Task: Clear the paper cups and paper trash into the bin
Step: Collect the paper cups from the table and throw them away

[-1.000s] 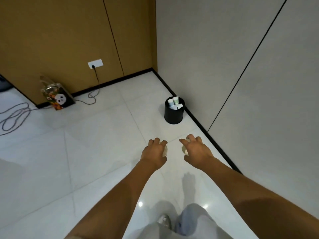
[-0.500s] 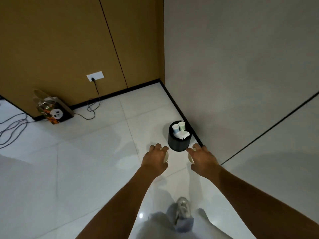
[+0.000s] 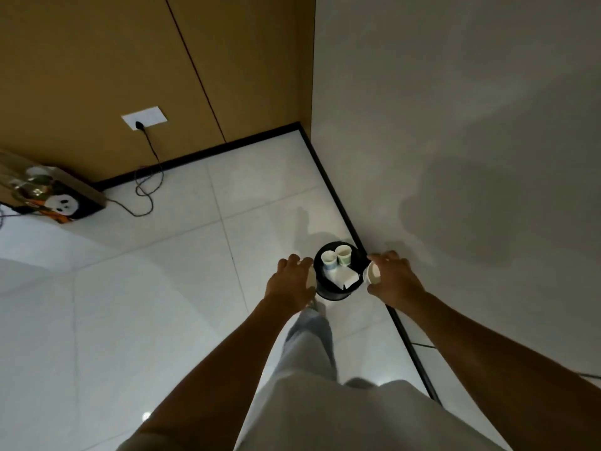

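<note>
Two bare forearms reach forward over pale trousers (image 3: 312, 359) and the white tiled floor (image 3: 130, 320). The left hand (image 3: 291, 281) curls around a paper cup (image 3: 311, 277), of which only a pale sliver shows at the fingers' edge. The right hand (image 3: 392, 276) grasps a second paper cup (image 3: 371, 274) tipped on its side, its open mouth facing the bin. Between the two hands stands the black round bin (image 3: 335, 293), on the floor just beside the dark skirting of the grey wall (image 3: 455, 125). Inside it sit two upright cups (image 3: 336, 256) and some crumpled white paper (image 3: 345, 277). Farther off to the left, a box with a panda picture (image 3: 65, 205) rests against the brown panelled wall (image 3: 81, 60), and a black cable (image 3: 148, 177) runs down from a white wall socket (image 3: 144, 117) and loops on the tiles.
</note>
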Demonstrator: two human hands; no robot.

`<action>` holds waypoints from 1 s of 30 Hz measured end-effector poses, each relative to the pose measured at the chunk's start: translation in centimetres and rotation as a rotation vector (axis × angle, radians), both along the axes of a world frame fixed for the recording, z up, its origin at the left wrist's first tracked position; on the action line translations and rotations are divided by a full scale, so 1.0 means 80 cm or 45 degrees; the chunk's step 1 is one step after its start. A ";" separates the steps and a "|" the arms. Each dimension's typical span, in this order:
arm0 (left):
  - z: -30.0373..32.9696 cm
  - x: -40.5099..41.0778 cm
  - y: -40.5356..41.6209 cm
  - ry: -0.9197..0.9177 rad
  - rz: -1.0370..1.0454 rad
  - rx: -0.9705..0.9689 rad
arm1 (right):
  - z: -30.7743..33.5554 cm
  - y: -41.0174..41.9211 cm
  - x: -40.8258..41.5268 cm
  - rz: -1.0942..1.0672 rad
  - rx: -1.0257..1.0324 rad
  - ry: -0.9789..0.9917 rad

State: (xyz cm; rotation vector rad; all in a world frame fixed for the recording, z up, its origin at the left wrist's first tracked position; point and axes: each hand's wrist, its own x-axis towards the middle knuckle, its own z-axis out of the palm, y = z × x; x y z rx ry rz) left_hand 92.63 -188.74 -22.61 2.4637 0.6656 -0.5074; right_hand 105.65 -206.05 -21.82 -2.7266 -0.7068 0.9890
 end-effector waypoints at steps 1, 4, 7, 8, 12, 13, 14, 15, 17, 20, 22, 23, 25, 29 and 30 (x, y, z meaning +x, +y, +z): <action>-0.005 0.021 0.013 0.003 0.035 -0.039 | -0.006 0.011 0.020 -0.030 -0.003 0.038; -0.027 0.076 0.046 0.006 0.142 -0.135 | -0.034 0.046 0.080 -0.123 0.007 0.158; -0.062 0.115 0.070 0.028 0.241 -0.204 | -0.075 0.076 0.130 -0.173 -0.019 0.210; -0.078 0.125 0.075 0.035 0.268 -0.220 | -0.093 0.085 0.144 -0.182 -0.030 0.225; -0.160 0.160 0.087 0.059 0.391 -0.271 | -0.179 0.117 0.194 -0.188 -0.027 0.298; -0.184 0.168 0.088 0.068 0.427 -0.282 | -0.203 0.123 0.203 -0.179 -0.026 0.319; -0.210 0.176 0.089 0.071 0.467 -0.292 | -0.229 0.128 0.212 -0.171 -0.025 0.332; -0.237 0.184 0.089 0.073 0.513 -0.303 | -0.256 0.132 0.220 -0.157 -0.028 0.333; -0.290 0.200 0.087 0.072 0.602 -0.324 | -0.310 0.137 0.234 -0.119 -0.025 0.312; -0.370 0.227 0.078 0.043 0.692 -0.354 | -0.390 0.142 0.253 -0.033 0.015 0.259; -0.419 0.244 0.074 0.026 0.736 -0.370 | -0.439 0.146 0.266 0.019 0.021 0.246; -0.441 0.252 0.073 0.021 0.744 -0.373 | -0.461 0.148 0.272 0.040 0.018 0.256; -0.479 0.264 0.072 0.035 0.718 -0.373 | -0.499 0.151 0.281 0.076 0.001 0.295; -0.534 0.271 0.067 0.104 0.627 -0.404 | -0.550 0.150 0.285 0.240 -0.078 0.363; -0.544 0.271 0.066 0.110 0.612 -0.407 | -0.558 0.149 0.285 0.284 -0.101 0.364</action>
